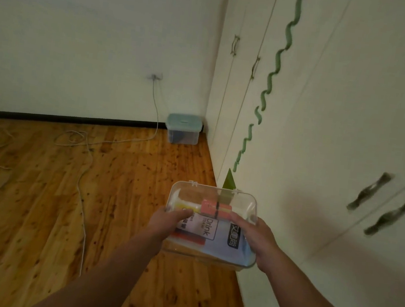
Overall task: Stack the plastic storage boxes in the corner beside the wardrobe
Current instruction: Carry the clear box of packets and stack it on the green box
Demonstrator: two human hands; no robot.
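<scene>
Clear box (213,198) is carried in the air, out in front of the chest. It is level, lid up, with its long side running away from the person.

- Left hand (166,223) grips the near-left edge and right hand (260,238) the near-right edge. The fingers (184,213) grasp the box: a thumb from each hand lies on the lid, and the rest go underneath, out of sight.
- The two-sided hold looks chosen to keep the box flat. The contents are loose (a pink block, printed packets, a red strip) and would slide if it tipped.
- Lid is closed. Two small clips show on the far edge.

Blue-lidded box (184,129) sits on the floor (38,197), tucked into the corner where the wall (83,36) meets the wardrobe (303,114). It is close to both; whether it touches either I cannot tell. Its flat lid is bare, so it looks like the base of the stack.

The clear box is well apart from the corner. Judging by this, the step in hand is the carry, with placing not yet begun.

Hazards:
- A white cable (84,190) hangs from the wall and trails in loops across the floor, left of the straight path along the wardrobe.
- The clear box looks flatter and perhaps wider than the blue lid. It will need centring or it may overhang.
</scene>
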